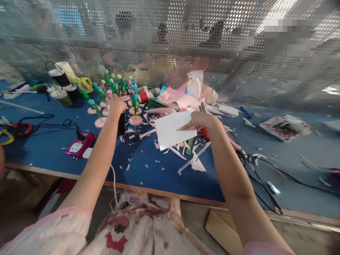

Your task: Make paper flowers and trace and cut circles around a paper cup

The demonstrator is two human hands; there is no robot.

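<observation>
My right hand (199, 121) holds a white sheet of paper (171, 132) by its right edge, thumb and fingers pinched on it above the table. My left hand (116, 102) reaches in among several small craft flowers with green leaves, blue or pink blossoms and round pinkish bases. Its fingers are partly hidden and blurred, so I cannot tell whether it grips one. A blue flower (135, 101) stands just right of that hand, and another blue flower (95, 106) stands to its left. Under my left wrist lies a dark phone (121, 124).
Paper scraps (198, 163), a glue stick (187, 163) and a pile of pink sheets (177, 97) lie on the blue table (151, 177). A purple device (80, 144) with cables sits left, near scissors (22, 128). Cups (61, 95) and yellow tape (84, 84) stand behind. A perforated metal screen (170, 63) borders the back.
</observation>
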